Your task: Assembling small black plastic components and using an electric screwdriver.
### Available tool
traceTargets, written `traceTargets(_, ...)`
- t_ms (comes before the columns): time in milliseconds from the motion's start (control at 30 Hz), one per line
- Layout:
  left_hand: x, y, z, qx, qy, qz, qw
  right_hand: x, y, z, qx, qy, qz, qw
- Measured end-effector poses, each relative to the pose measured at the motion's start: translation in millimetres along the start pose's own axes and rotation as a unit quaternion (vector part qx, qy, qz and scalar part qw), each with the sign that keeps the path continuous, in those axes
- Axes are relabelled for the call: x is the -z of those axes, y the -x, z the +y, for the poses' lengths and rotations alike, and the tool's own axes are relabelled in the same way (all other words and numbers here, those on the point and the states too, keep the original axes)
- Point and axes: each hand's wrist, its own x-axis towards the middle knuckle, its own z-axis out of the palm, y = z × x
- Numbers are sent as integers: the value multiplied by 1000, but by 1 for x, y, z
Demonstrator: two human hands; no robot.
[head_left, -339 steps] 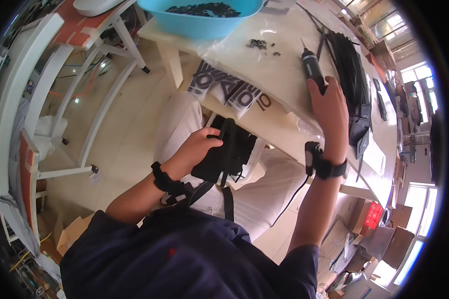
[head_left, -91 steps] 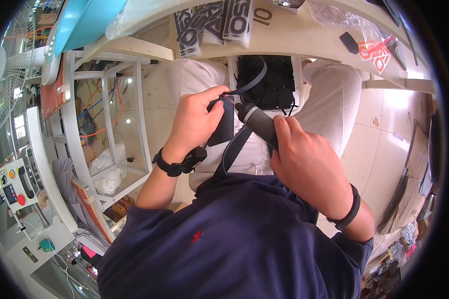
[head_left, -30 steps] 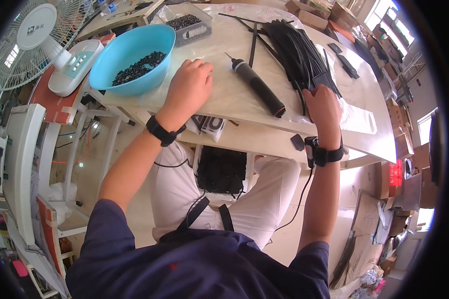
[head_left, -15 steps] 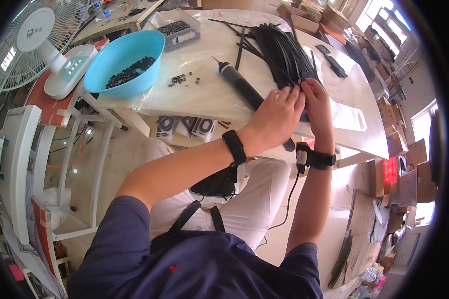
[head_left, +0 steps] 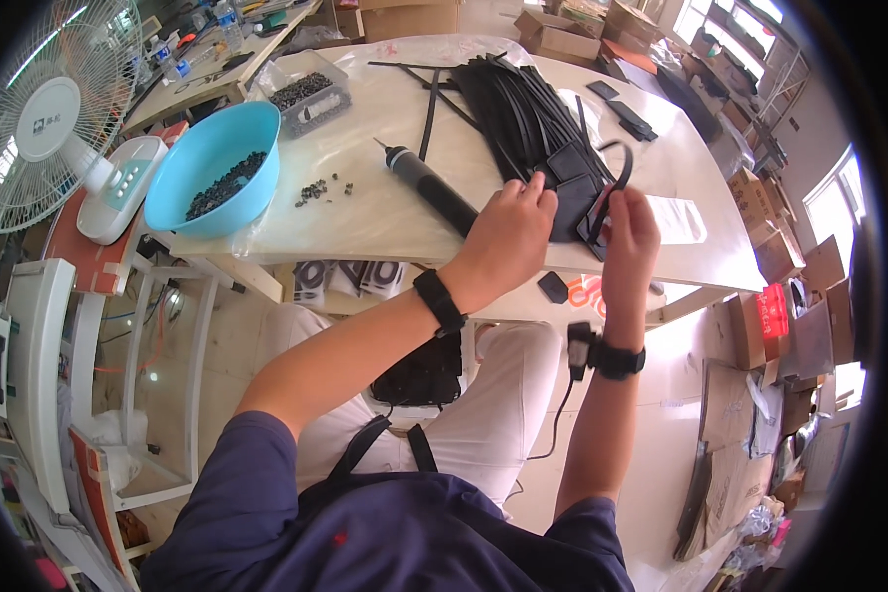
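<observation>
Moved: both hands have closed on the strap work; half a second ago they were only reaching it.
Done: 1 black strap (head_left: pixel 610 192) lifted off the pile of black straps (head_left: pixel 523 109), far right on the white table (head_left: pixel 365 212).
Left: judging by the pile, most straps wait.
Left hand (head_left: pixel 508 232): arm stretched far right, fingers curled onto a black pad (head_left: pixel 568 202).
Right hand (head_left: pixel 629 232): raised, pinching the strap loop.

You have one blue bowl (head_left: pixel 212 168) at 10 o'clock, one fan (head_left: pixel 44 118), one black tube (head_left: pixel 434 189), one clear tray (head_left: pixel 311 94) at 11 o'clock, and two hands: left hand (head_left: pixel 508 237), right hand (head_left: pixel 629 237).
</observation>
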Motion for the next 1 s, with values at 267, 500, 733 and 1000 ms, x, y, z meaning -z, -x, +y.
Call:
traceTargets(267, 63, 19, 24, 272, 737, -153, 599, 9, 135, -2, -60, 40, -188, 980)
traceTargets(500, 75, 55, 27, 274, 711, -145, 631, -2, 183, 3, -134, 58, -319, 937)
traceTargets(733, 85, 73, 15, 270, 684, -136, 664, -6, 196, 19, -166, 11, -364, 916)
traceTargets(1000, 87, 85, 3, 295, 648, -113, 693, -8, 165, 5, -36, 123, -343, 931)
